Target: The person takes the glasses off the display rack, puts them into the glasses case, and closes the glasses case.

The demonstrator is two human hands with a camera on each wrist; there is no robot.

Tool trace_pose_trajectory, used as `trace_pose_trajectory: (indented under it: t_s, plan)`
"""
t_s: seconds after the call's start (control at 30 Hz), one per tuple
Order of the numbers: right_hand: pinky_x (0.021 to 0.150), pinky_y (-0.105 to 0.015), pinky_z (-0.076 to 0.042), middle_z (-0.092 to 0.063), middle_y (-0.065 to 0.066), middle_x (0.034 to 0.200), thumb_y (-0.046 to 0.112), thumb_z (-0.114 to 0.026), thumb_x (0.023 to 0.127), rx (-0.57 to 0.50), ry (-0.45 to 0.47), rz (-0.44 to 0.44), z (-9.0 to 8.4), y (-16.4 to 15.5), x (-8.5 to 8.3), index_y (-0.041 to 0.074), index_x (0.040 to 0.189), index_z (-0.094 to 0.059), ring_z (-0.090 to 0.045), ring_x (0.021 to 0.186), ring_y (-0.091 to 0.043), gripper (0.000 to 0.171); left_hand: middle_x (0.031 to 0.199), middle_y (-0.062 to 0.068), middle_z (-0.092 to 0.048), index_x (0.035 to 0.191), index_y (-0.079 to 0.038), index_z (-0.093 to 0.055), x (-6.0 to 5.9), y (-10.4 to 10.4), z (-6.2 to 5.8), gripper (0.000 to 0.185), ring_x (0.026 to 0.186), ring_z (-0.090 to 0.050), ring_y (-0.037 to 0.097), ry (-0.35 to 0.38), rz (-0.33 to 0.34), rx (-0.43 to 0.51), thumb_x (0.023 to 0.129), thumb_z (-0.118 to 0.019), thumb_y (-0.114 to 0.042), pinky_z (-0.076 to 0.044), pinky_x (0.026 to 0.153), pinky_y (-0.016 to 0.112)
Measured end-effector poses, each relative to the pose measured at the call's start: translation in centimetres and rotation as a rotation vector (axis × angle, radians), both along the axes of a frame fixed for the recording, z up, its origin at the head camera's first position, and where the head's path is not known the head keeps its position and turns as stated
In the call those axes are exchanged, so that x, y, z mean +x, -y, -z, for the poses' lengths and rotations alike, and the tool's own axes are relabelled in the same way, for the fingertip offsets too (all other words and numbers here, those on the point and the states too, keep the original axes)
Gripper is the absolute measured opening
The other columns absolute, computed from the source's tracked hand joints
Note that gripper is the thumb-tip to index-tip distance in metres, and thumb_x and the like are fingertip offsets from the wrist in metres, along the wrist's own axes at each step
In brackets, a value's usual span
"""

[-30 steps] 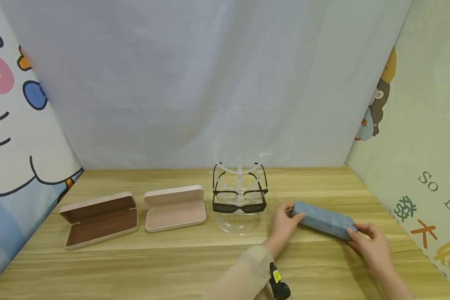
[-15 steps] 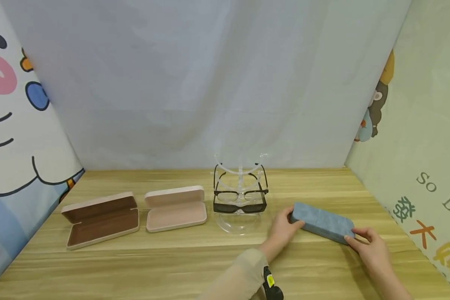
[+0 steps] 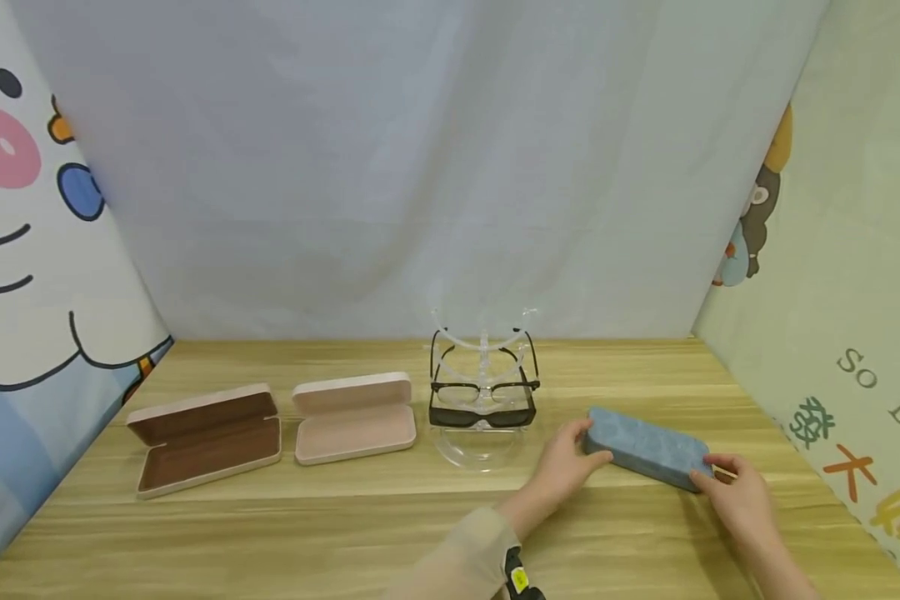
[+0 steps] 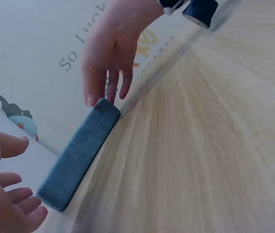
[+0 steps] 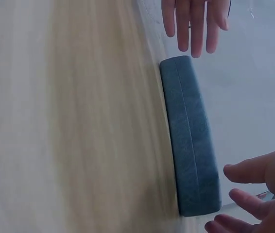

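Observation:
A closed blue glasses case (image 3: 648,448) lies on the wooden table at the right, set at a slant. My left hand (image 3: 562,462) is beside its left end with thumb and fingers spread; the right wrist view shows those fingers (image 5: 196,29) straight and apart from the case. By the other end is my right hand (image 3: 742,500). Its thumb (image 5: 244,171) stands a small gap away from the case in the right wrist view, and its fingers are loosely bent around nothing.
A clear display stand (image 3: 474,458) holds dark-framed glasses (image 3: 525,386) above dark sunglasses (image 3: 482,418). Left of it, a pale pink glasses case (image 3: 356,429) and a brown-lined glasses case (image 3: 213,450) lie open. A grey cloth (image 3: 420,167) hangs behind the table.
The blue glasses case has tipped from showing more of its front side to lying flat. Both hands have let go of it, and the left hand has drawn slightly away.

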State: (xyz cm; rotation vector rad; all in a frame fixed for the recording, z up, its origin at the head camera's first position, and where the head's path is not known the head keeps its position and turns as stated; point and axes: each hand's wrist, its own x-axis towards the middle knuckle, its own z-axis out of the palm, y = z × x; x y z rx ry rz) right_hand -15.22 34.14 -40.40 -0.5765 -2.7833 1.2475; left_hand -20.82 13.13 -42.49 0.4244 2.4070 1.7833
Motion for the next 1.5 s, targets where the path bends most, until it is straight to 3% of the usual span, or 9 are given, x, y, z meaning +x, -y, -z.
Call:
trace_pose_trajectory:
  t_s: [0.1,0.37,0.53,0.63,0.77,0.83,1.07,1.3,1.5]
  plan:
    - [0.097,-0.058,-0.032,-0.029,-0.036,0.135,0.027,-0.054,0.09,0.068,-0.016,-0.007,-0.7,0.7,-0.1,-0.007,0.128,-0.037,-0.032,0.123,-0.049,0.054,0.126,0.009,-0.053,0.125,-0.006,-0.053,0.6,1.2,-0.5,0.047,0.115,-0.051,0.027,-0.025,0.055,-0.003,0.082,-0.067,-0.018,-0.044,0.095,0.034]
    - [0.095,-0.058,-0.035,-0.037,-0.029,0.133,0.026,-0.05,0.093,0.083,-0.162,-0.09,-2.4,3.6,0.2,-0.003,0.128,-0.041,-0.039,0.119,-0.045,0.046,0.117,0.003,-0.06,0.118,-0.009,-0.058,1.2,5.4,-0.8,0.033,0.103,-0.057,0.022,0.011,0.137,0.025,0.086,-0.062,-0.016,-0.048,0.083,0.028]
    - [0.087,-0.056,-0.043,-0.049,-0.025,0.125,0.023,-0.052,0.093,0.117,-0.325,-0.181,-3.4,5.9,-0.3,0.0,0.123,-0.049,-0.05,0.111,-0.042,0.038,0.113,0.004,-0.061,0.115,-0.007,-0.06,1.3,7.9,-1.4,0.028,0.101,-0.059,0.021,-0.106,0.138,-0.032,0.087,-0.059,-0.015,-0.047,0.087,0.03]
    - [0.075,-0.046,-0.05,-0.054,-0.023,0.119,0.023,-0.053,0.092,0.135,-0.403,-0.213,-3.7,7.3,-0.7,0.003,0.119,-0.053,-0.052,0.107,-0.04,0.033,0.112,0.004,-0.061,0.112,-0.008,-0.06,1.5,9.2,-1.8,0.026,0.1,-0.059,0.021,-0.148,0.12,-0.045,0.088,-0.059,-0.015,-0.047,0.087,0.031]
    - [0.072,-0.04,-0.05,-0.056,-0.017,0.118,0.024,-0.054,0.092,0.106,-0.446,-0.239,-3.8,9.3,-1.5,0.008,0.116,-0.056,-0.054,0.106,-0.035,0.029,0.111,0.003,-0.06,0.112,-0.009,-0.06,1.7,11.0,-2.5,0.025,0.098,-0.059,0.018,-0.229,0.069,-0.079,0.089,-0.058,-0.016,-0.048,0.084,0.029]
    - [0.079,-0.045,-0.049,-0.055,-0.014,0.119,0.023,-0.055,0.091,0.074,-0.458,-0.259,-3.6,10.3,-2.0,0.009,0.116,-0.057,-0.054,0.106,-0.033,0.028,0.109,0.003,-0.06,0.112,-0.008,-0.06,1.8,11.8,-2.9,0.024,0.096,-0.059,0.017,-0.298,0.031,-0.109,0.089,-0.058,-0.014,-0.049,0.083,0.029]
    - [0.08,-0.045,-0.05,-0.057,-0.009,0.118,0.02,-0.058,0.09,0.015,-0.5,-0.284,-3.2,13.0,-3.9,0.012,0.116,-0.058,-0.058,0.103,-0.027,0.027,0.086,0.002,-0.063,0.104,-0.006,-0.063,1.6,14.4,-4.0,0.021,0.077,-0.06,0.012,-0.486,-0.166,-0.136,0.084,-0.062,-0.004,-0.05,0.071,0.024]
    - [0.087,-0.042,-0.049,-0.057,-0.01,0.12,0.015,-0.059,0.089,-0.121,-0.475,-0.259,-2.9,15.6,-5.5,0.009,0.118,-0.057,-0.058,0.105,-0.026,0.03,0.071,0.0,-0.052,0.099,-0.005,-0.065,0.7,16.3,-5.1,0.017,0.064,-0.051,0.009,-0.514,-0.384,-0.088,0.082,-0.063,-0.006,-0.045,0.057,0.02]
    - [0.089,-0.04,-0.048,-0.056,-0.014,0.124,0.01,-0.059,0.088,-0.136,-0.498,-0.256,-2.6,17.0,-6.3,0.008,0.12,-0.056,-0.058,0.108,-0.029,0.033,0.088,0.006,-0.047,0.107,-0.01,-0.064,0.3,17.0,-4.8,0.024,0.076,-0.049,0.014,-0.395,-0.462,-0.077,0.082,-0.064,-0.011,-0.043,0.061,0.021]
